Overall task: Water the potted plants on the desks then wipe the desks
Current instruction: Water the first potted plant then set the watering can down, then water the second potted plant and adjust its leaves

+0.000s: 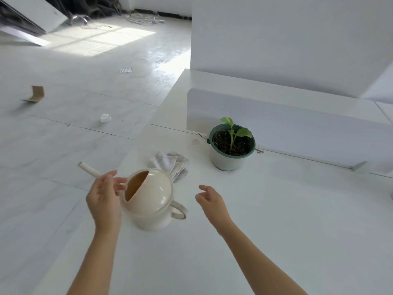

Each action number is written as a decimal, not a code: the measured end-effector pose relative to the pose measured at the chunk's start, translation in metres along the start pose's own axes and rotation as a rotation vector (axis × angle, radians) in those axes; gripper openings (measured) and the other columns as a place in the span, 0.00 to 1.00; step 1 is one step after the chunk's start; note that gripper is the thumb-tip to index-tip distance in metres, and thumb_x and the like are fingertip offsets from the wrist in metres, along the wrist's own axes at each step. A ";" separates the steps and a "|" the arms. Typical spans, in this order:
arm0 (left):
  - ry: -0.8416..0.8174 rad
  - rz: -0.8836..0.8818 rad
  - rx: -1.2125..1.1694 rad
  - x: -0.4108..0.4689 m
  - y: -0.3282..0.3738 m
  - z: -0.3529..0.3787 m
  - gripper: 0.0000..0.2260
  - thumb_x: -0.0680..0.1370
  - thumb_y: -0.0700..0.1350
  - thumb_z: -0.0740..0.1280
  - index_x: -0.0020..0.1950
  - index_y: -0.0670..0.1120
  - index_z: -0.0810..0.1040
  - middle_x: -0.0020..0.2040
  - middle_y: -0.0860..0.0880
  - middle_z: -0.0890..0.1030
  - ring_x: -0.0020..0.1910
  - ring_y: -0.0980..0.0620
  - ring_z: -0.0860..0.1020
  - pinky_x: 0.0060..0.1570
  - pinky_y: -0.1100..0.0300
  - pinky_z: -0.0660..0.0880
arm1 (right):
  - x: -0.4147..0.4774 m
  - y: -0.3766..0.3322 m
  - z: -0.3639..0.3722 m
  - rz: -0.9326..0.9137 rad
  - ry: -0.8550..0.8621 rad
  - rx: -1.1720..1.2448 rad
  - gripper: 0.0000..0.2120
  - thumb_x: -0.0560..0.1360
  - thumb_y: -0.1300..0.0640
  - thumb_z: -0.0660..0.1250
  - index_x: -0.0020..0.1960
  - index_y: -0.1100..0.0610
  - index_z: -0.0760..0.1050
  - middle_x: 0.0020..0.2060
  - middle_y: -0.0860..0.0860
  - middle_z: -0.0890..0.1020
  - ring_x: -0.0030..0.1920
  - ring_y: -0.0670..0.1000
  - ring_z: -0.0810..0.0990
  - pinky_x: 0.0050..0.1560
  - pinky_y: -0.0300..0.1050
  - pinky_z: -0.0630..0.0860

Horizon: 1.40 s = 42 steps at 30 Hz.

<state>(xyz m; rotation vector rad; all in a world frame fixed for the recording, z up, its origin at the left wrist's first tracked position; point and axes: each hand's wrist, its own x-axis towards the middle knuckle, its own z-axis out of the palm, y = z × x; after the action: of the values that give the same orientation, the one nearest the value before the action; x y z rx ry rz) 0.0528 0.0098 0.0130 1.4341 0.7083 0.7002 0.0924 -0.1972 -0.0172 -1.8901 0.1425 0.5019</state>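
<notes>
A cream watering can (151, 199) stands on the white desk (276, 220), its spout pointing left past the desk edge and its handle to the right. My left hand (104, 196) is beside the can's left side at the base of the spout, fingers loosely extended and holding nothing. My right hand (209, 199) hovers right of the handle, fingers relaxed and slightly curled, empty. A small green-leafed plant in a green-rimmed white pot (231, 147) sits further back by the divider. A crumpled white cloth (172, 165) lies just behind the can.
A low white divider panel (297, 122) runs along the back of the desk. A small brownish stain (195, 142) marks the desk left of the pot. On the floor at left lie a cardboard scrap (35, 93), a crumpled white item (105, 118) and cables (140, 19).
</notes>
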 end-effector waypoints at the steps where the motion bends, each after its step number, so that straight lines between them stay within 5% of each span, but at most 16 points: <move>1: 0.063 -0.037 0.019 0.007 -0.008 -0.009 0.10 0.76 0.41 0.58 0.40 0.50 0.77 0.32 0.54 0.82 0.33 0.56 0.77 0.39 0.57 0.73 | -0.003 -0.001 0.008 -0.001 -0.035 -0.020 0.19 0.76 0.56 0.59 0.66 0.56 0.68 0.43 0.43 0.75 0.48 0.45 0.74 0.47 0.36 0.69; 5: 0.137 -0.225 0.114 0.036 -0.039 -0.031 0.14 0.76 0.43 0.60 0.58 0.37 0.74 0.59 0.37 0.77 0.59 0.38 0.74 0.60 0.44 0.70 | -0.010 -0.003 0.035 0.015 -0.113 -0.086 0.15 0.76 0.51 0.59 0.57 0.60 0.74 0.43 0.46 0.75 0.44 0.46 0.73 0.42 0.36 0.68; 9: -0.015 -0.358 0.104 0.059 -0.051 -0.032 0.24 0.78 0.47 0.59 0.73 0.41 0.60 0.69 0.41 0.68 0.67 0.41 0.69 0.66 0.46 0.67 | -0.010 -0.006 0.047 0.029 -0.098 -0.090 0.19 0.77 0.47 0.58 0.50 0.63 0.74 0.44 0.51 0.75 0.44 0.49 0.71 0.43 0.40 0.67; 15: -0.117 -0.446 -0.150 0.070 -0.051 -0.025 0.26 0.78 0.44 0.61 0.74 0.46 0.57 0.64 0.45 0.71 0.62 0.45 0.73 0.62 0.48 0.69 | -0.009 -0.013 0.063 0.057 -0.091 -0.027 0.21 0.75 0.42 0.59 0.57 0.59 0.70 0.50 0.50 0.76 0.48 0.47 0.75 0.43 0.36 0.69; 20: -0.190 -0.444 -0.178 0.072 -0.054 -0.022 0.26 0.77 0.42 0.65 0.73 0.49 0.61 0.66 0.41 0.72 0.63 0.41 0.73 0.61 0.45 0.70 | -0.010 -0.014 0.065 0.059 -0.049 -0.003 0.21 0.72 0.41 0.64 0.56 0.55 0.71 0.40 0.51 0.74 0.37 0.46 0.73 0.37 0.35 0.68; 29: -0.357 -0.392 -0.244 0.042 -0.041 -0.001 0.23 0.75 0.37 0.65 0.70 0.46 0.66 0.46 0.48 0.77 0.52 0.45 0.75 0.56 0.48 0.74 | -0.059 -0.006 0.039 -0.015 0.094 0.262 0.11 0.74 0.56 0.66 0.54 0.59 0.78 0.23 0.40 0.75 0.25 0.35 0.73 0.29 0.25 0.68; 37: -0.687 -0.382 -0.257 -0.067 -0.013 0.051 0.20 0.77 0.41 0.63 0.68 0.51 0.67 0.48 0.50 0.78 0.53 0.47 0.75 0.58 0.47 0.73 | -0.150 0.039 -0.038 0.003 0.386 0.302 0.21 0.67 0.48 0.70 0.57 0.57 0.77 0.32 0.47 0.71 0.33 0.43 0.72 0.33 0.26 0.70; 42: -0.771 -0.427 -0.228 -0.170 -0.006 0.073 0.22 0.78 0.42 0.62 0.71 0.47 0.63 0.47 0.48 0.75 0.53 0.47 0.74 0.61 0.46 0.72 | -0.227 0.083 -0.090 0.026 0.581 0.350 0.12 0.74 0.51 0.65 0.53 0.57 0.76 0.32 0.50 0.70 0.33 0.46 0.70 0.31 0.28 0.70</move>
<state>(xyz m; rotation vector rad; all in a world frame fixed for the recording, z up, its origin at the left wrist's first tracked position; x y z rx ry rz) 0.0053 -0.1694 0.0102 1.1574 0.2889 -0.1205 -0.1150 -0.3421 0.0297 -1.6396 0.5974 -0.0710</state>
